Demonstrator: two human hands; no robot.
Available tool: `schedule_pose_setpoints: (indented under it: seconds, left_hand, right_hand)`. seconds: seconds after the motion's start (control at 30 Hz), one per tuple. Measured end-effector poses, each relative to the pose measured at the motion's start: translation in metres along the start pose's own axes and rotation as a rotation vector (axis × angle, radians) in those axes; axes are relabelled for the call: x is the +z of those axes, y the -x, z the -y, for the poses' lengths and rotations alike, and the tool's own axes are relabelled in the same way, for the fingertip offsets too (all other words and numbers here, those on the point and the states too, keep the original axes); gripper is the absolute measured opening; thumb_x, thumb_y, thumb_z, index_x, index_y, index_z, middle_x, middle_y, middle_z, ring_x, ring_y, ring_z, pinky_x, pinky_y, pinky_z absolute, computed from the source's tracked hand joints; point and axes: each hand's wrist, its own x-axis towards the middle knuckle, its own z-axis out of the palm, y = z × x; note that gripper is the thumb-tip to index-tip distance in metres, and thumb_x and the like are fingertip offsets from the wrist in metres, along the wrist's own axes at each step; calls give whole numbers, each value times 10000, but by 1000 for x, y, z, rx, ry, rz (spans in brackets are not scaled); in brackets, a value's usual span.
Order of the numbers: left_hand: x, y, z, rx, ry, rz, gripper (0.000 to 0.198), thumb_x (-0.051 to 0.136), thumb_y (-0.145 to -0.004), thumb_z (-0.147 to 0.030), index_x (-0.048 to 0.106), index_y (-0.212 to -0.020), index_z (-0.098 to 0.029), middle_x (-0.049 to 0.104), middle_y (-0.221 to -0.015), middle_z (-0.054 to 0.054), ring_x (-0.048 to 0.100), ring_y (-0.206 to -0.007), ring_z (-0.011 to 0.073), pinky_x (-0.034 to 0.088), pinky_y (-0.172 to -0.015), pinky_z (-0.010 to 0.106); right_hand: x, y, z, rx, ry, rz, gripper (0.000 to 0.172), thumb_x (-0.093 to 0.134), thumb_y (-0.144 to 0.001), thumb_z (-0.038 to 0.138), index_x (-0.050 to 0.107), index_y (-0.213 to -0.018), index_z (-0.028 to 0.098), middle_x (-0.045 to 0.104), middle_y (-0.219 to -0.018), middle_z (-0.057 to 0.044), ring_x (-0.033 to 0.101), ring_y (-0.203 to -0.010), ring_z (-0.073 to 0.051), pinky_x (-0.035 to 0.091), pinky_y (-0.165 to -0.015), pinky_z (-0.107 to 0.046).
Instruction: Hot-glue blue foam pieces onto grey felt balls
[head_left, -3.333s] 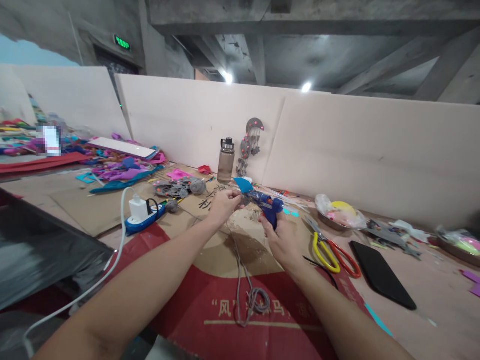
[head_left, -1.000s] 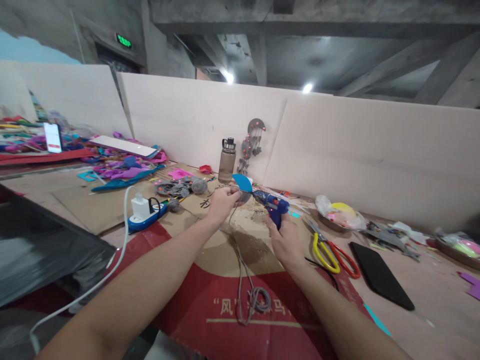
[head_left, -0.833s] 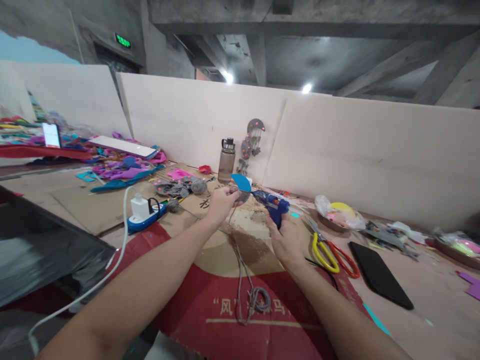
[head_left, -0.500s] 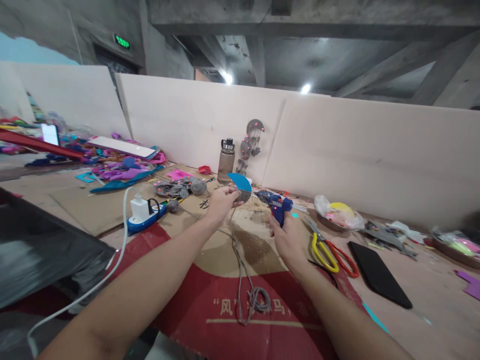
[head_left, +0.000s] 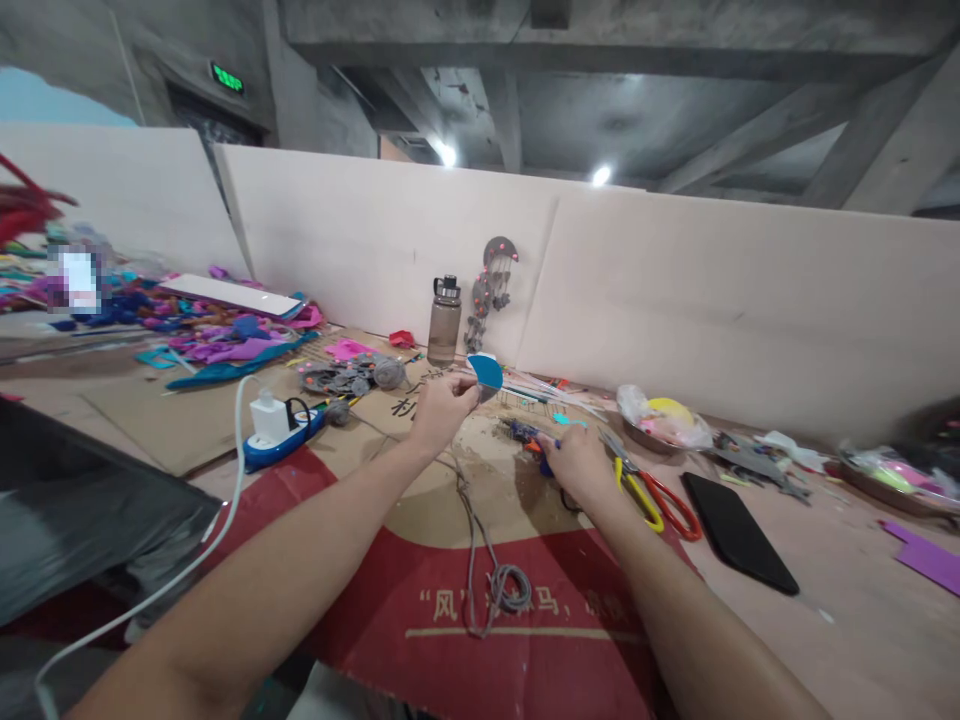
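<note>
L hand [head_left: 444,412] pinches the blue piece [head_left: 487,372], best kept steady; R hand [head_left: 579,462] touches the glue gun [head_left: 525,435] (can't tell from here if gripped), nozzle [head_left: 508,426] best off the cord [head_left: 501,594].

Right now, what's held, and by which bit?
Left fingers pinch a curved blue and grey felt-like piece by its lower left edge. Right fingers are at the back of a blue plastic glue gun; whether gripping, I can't tell.

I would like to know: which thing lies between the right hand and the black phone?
In the head view, the scissors lie between the right hand and the black phone.
</note>
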Motion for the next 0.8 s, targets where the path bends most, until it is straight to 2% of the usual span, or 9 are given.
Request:
schedule_pose_setpoints:
  seconds: [0.1, 0.17, 0.23, 0.33, 0.43, 0.5, 0.57, 0.67, 0.8]
  left_hand:
    - [-1, 6, -7, 179, -222, -14, 139, 581, -744, -242, 698, -772, -172, 670, -713, 27, 590, -669, 146, 462, -688, 250]
    - [-1, 10, -12, 308, -355, -18, 157, 555, -766, -226, 702, -804, -185, 685, -761, 35, 595, -701, 153, 444, -732, 256]
    - [-1, 14, -16, 409, -443, 14, 170, 549, -778, -217, 706, -840, -199, 696, -820, 48, 602, -750, 166, 428, -783, 268]
    - [0, 18, -18, 461, -477, 88, 181, 553, -792, -231, 708, -884, -221, 699, -879, 58, 606, -815, 183, 414, -837, 284]
    - [2, 20, -19, 415, -422, 85, 158, 578, -769, -222, 712, -853, -225, 696, -855, 49, 608, -826, 183, 419, -859, 291]
    - [5, 19, -19, 324, -326, 66, 134, 593, -754, -225, 712, -813, -208, 692, -810, 43, 610, -800, 176, 444, -840, 293]
    - [7, 18, -19, 188, -176, 76, 137, 605, -745, -251, 706, -803, -180, 690, -797, 45, 614, -771, 170, 485, -787, 296]
    - [10, 15, -16, -4, 37, 125, 179, 645, -709, -282, 695, -806, -140, 687, -820, 55, 624, -743, 162, 534, -715, 301]
    - [12, 14, -14, -118, 166, 126, 216, 696, -667, -268, 667, -818, -116, 677, -822, 56, 630, -733, 146, 565, -698, 308]
  right_hand:
    - [-6, 6, 29, 57, -79, -2, 253, 551, -737, 441, 469, -661, 214, 589, -722, -79, 577, -789, -237, 424, -706, -349]
    - [-2, 11, 54, 57, -350, 37, 239, 520, -756, 446, 473, -747, 212, 588, -759, -38, 565, -742, -189, 439, -706, -332]
    - [6, 15, 76, 94, -715, 108, 272, 563, -713, 433, 455, -831, 213, 601, -848, -26, 584, -802, -166, 455, -735, -314]
    - [15, 20, 96, 196, -1133, 246, 384, 641, -639, 389, 417, -901, 219, 599, -837, -2, 595, -810, -148, 462, -757, -309]
    - [12, 22, 100, 270, -1294, 316, 373, 670, -629, 360, 420, -865, 217, 520, -715, 58, 523, -624, -93, 466, -680, -276]
    - [6, 22, 98, 297, -1281, 284, 317, 653, -658, 363, 438, -837, 214, 441, -668, 84, 402, -515, -56, 419, -551, -218]
    - [2, 21, 93, 314, -1201, 219, 272, 632, -681, 368, 454, -813, 210, 397, -649, 87, 325, -482, -49, 326, -457, -179]
    - [1, 19, 85, 276, -1043, 128, 231, 602, -714, 385, 476, -785, 205, 403, -639, 75, 334, -496, -63, 278, -431, -182]
    - [4, 17, 76, 225, -901, 56, 207, 579, -743, 397, 506, -761, 204, 436, -636, 67, 334, -492, -73, 305, -465, -212]
